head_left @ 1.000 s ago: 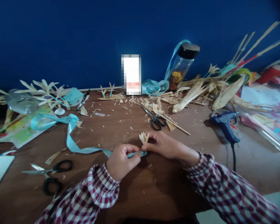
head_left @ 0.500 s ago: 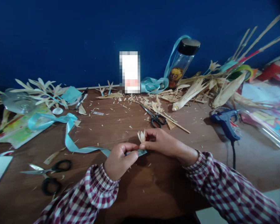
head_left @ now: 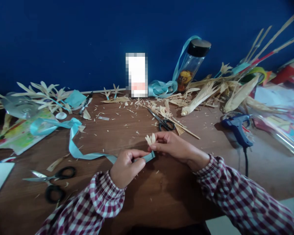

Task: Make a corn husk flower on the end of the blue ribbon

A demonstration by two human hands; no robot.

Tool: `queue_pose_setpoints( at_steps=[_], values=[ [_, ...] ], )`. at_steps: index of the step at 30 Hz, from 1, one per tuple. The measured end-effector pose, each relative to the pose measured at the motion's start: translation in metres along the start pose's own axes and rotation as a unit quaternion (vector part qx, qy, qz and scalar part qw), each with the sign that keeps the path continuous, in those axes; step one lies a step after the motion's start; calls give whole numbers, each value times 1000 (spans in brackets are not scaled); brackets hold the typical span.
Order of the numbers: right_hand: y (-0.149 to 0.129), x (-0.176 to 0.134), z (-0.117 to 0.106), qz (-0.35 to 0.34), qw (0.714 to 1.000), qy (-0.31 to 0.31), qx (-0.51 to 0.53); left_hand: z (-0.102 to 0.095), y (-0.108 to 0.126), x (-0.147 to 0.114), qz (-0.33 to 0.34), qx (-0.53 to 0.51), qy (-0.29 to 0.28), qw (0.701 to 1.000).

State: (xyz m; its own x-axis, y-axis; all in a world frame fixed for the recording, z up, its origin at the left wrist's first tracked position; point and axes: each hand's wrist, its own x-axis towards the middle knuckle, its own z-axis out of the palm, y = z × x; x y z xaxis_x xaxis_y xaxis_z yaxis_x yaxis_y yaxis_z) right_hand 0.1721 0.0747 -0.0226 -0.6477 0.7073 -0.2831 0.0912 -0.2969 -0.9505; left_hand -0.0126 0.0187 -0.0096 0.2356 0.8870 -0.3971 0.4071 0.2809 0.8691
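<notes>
My left hand [head_left: 128, 166] is closed on a light blue satin ribbon [head_left: 88, 156], whose short end pokes out past the thumb while the long part trails left over the table. My right hand [head_left: 172, 147] pinches a small pale flower [head_left: 150, 139] that looks made of dried corn husk, its petals pointing up. The flower's base is hidden by the fingers and sits right by the ribbon's end. Whether base and ribbon touch, I cannot tell. Beyond the right hand lie black-handled scissors [head_left: 165, 122].
Other open scissors [head_left: 51, 181] lie at front left. A blue glue gun [head_left: 238, 129] with its cord rests on the right. Husks [head_left: 199, 98], a tilted bottle [head_left: 192, 65] and a ribbon coil [head_left: 163, 88] line the wall. Husk sprays [head_left: 49, 93] lie back left. Scraps dot the brown table [head_left: 107, 137].
My right hand has shifted slightly up and right, and the flower has turned in its fingers. More of the ribbon's short end shows. My left hand has barely moved.
</notes>
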Motion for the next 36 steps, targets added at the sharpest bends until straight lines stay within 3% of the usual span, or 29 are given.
queue_pose_setpoints(
  at_steps=[4,16,22,29,36],
  values=[
    [4,0,-4,10,999,13,44,-1,-4,1,-7,-42,-23,999],
    [-4,-3,-10,32,991,-33,123,-1,1,1,-31,-30,16,999],
    [-2,-2,-9,58,989,-5,134,0,2,2,-26,-10,24,999],
    [1,1,-5,24,998,3,55,5,1,0,-26,28,66,997],
    [1,1,4,-47,996,34,-71,13,-3,-2,63,126,132,981]
  ],
)
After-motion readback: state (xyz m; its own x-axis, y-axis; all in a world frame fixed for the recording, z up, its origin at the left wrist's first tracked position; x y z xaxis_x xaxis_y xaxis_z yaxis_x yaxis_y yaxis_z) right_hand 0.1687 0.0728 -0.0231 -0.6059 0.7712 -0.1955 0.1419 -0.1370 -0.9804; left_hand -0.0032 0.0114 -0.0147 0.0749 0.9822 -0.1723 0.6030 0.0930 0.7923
